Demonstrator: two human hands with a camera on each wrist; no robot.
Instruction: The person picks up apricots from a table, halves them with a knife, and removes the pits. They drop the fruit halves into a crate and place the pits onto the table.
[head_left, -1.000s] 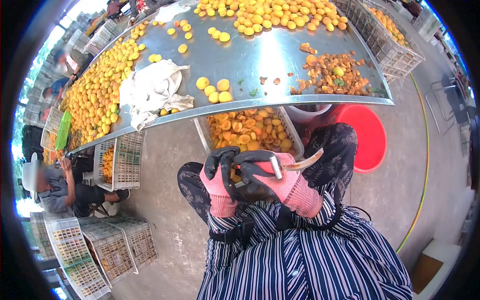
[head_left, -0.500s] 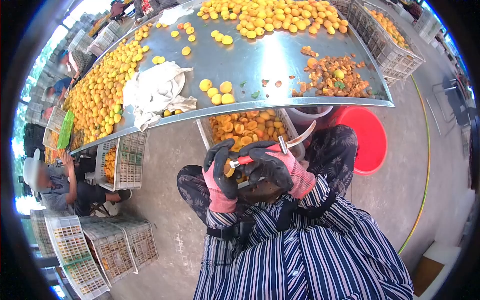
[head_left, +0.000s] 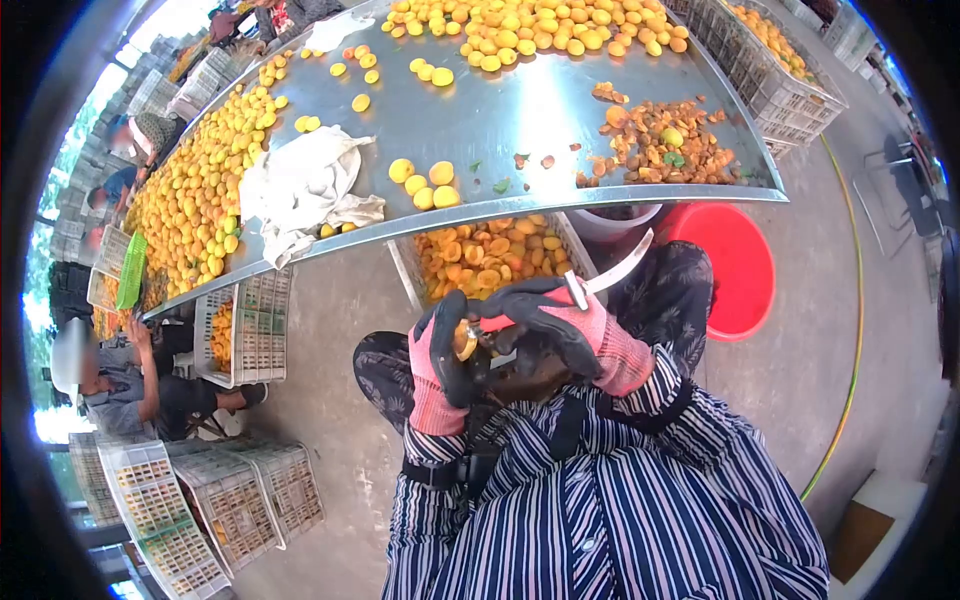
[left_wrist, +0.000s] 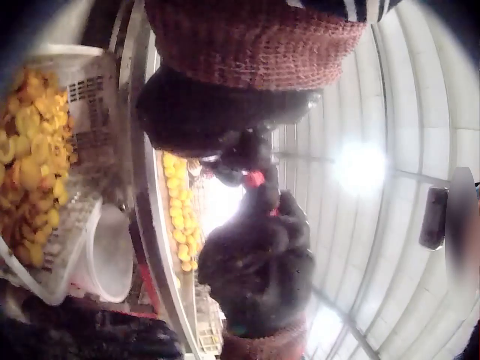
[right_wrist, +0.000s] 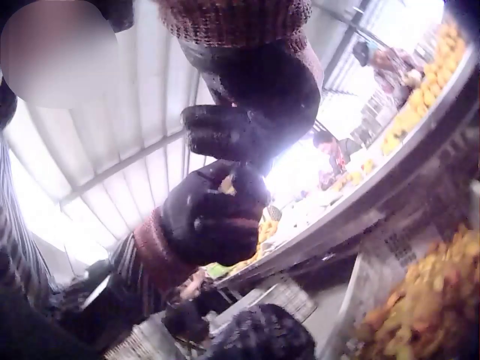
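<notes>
My left hand [head_left: 440,352], in a pink glove with black coating, grips an apricot [head_left: 464,342] whose orange flesh shows between the fingers. Curled round the red handle of a knife [head_left: 621,271] is my right hand [head_left: 560,328], gloved the same way. The knife's pale curved blade sticks out to the right, beyond a short metal crosspiece; the handle's other end points at the apricot. Both hands are close together above my lap, just in front of a crate [head_left: 406,270] of apricot halves. In the right wrist view, black fingers hide most of the fruit.
A metal table [head_left: 430,110] ahead carries whole apricots [head_left: 190,210], a white cloth [head_left: 310,185] and a heap of brown scraps [head_left: 670,145]. A red basin [head_left: 740,275] stands right of my knee. Crates [head_left: 245,490] and a seated person [head_left: 120,370] are at the left.
The two hands have drawn closer together, and the handle's end has come up against the apricot. The knife's blade has swung to point further up and away.
</notes>
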